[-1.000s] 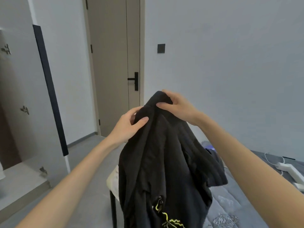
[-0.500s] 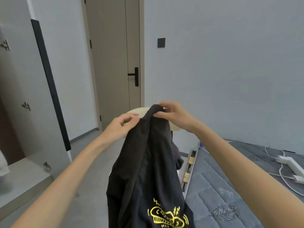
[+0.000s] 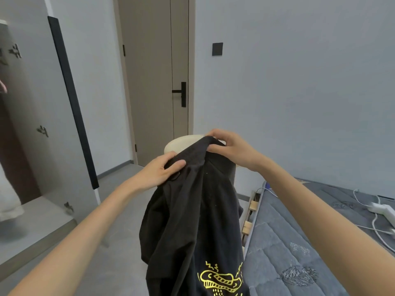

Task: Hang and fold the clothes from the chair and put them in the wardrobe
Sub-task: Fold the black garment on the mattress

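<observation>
**Black garment** [image 3: 192, 210]: bunched at its upper edge, where the left hand [image 3: 158, 174] and right hand [image 3: 230, 150] pinch it. It hangs in loose vertical folds, and a yellow print [image 3: 220, 278] faces the camera near the lower edge of the view.

**Chair** [image 3: 181, 144]: cream, with the rounded top of the backrest visible just behind the gripped edge. The cloth hides the rest.

**Wardrobe** [image 3: 32, 135]: at left, door swung open. Its grey inner face carries hinges, a long black handle [image 3: 72, 103] runs along its edge, and the interior is dark at far left.
</observation>
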Tool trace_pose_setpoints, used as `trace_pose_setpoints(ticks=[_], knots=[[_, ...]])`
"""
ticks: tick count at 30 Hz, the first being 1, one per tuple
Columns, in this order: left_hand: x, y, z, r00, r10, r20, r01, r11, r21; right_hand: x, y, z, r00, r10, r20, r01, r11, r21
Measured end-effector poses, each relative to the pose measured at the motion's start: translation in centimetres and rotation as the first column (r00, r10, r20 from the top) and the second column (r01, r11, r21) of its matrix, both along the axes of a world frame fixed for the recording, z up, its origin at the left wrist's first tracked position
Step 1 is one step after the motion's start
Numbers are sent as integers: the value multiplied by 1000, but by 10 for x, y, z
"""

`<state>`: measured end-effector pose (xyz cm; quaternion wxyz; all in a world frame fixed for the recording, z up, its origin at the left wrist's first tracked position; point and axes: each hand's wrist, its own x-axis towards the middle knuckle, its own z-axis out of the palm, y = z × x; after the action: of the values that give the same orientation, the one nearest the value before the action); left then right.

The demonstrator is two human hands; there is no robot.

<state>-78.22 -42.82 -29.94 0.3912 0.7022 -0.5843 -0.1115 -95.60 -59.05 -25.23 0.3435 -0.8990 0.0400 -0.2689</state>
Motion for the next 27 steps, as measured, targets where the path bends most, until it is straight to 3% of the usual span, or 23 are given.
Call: trace_pose_setpoints(ticks=[4,7,10,12,14,17,19,23,27], knots=[[24,13,-24,962,76,261,-115,984,137,6,-13,-23,994,-107,-15,104,987,-124],[29,22,-40,919,224,326,-249,968,37,10,-14,-43,985,-173,-29,160,956,-244],[35,29,-40,836,345,427,-336,937,-97,12,-7,-63,976,-200,-90,177,961,-213],[35,37,-30,776,387,498,-366,920,-144,16,-3,-78,954,-170,-248,137,980,-147],[34,45,-21,723,429,542,-389,901,-193,22,0,-95,861,-156,-484,90,983,-157],[31,55,-10,673,474,568,-411,878,-246,27,13,-120,708,-174,-684,54,980,-193],[33,59,-6,667,488,563,-415,871,-263,33,19,-133,690,-155,-707,51,985,-167],[41,69,2,722,498,481,-423,867,-262,48,20,-140,664,-98,-741,77,995,-62],[57,78,8,824,491,284,-451,871,-197,62,6,-151,483,-208,-850,78,978,-194]])
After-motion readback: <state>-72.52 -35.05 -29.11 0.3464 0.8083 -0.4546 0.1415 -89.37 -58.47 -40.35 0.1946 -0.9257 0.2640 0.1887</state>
